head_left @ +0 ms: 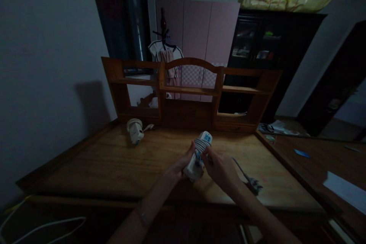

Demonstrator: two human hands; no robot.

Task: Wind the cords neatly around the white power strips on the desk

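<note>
A white power strip (193, 170) with blue sockets is held above the front half of the wooden desk. Its grey cord (202, 144) is wound several times around the strip's middle. My left hand (183, 162) grips the strip from the left side, its fingers partly hidden behind it. Closed on the wound cord, my right hand (217, 164) has its fingers pressed together at the coils. From there the loose end of the cord runs right to a dark plug (254, 185) lying on the desk.
A second white power strip (135, 133), its cable wrapped up, rests at the desk's back left. A wooden shelf unit (190, 61) stands along the back edge of the desk (114, 164). On the right-hand surface lie a white paper sheet (345, 190) and a blue packet (301, 153).
</note>
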